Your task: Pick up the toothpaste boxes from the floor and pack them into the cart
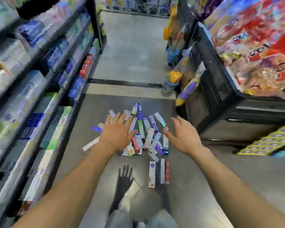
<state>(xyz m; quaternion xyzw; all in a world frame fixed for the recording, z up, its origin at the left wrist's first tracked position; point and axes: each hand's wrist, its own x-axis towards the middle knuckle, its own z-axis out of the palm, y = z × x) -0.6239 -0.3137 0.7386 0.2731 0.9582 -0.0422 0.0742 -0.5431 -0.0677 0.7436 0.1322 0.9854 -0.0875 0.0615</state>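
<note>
Both hands spread over a heap of toothpaste boxes on a shop aisle floor

The left hand (116, 134) and right hand (182, 137) reach out palm down with fingers straight and splayed, holding nothing, set apart above the pile of boxes (145, 134). The boxes lie jumbled on the grey floor (133, 51) between the shelves (39, 76) on the left and a dark bin (220, 89) on the right; three more boxes (160, 173) lie side by side nearer the person. No cart shows in view
</note>
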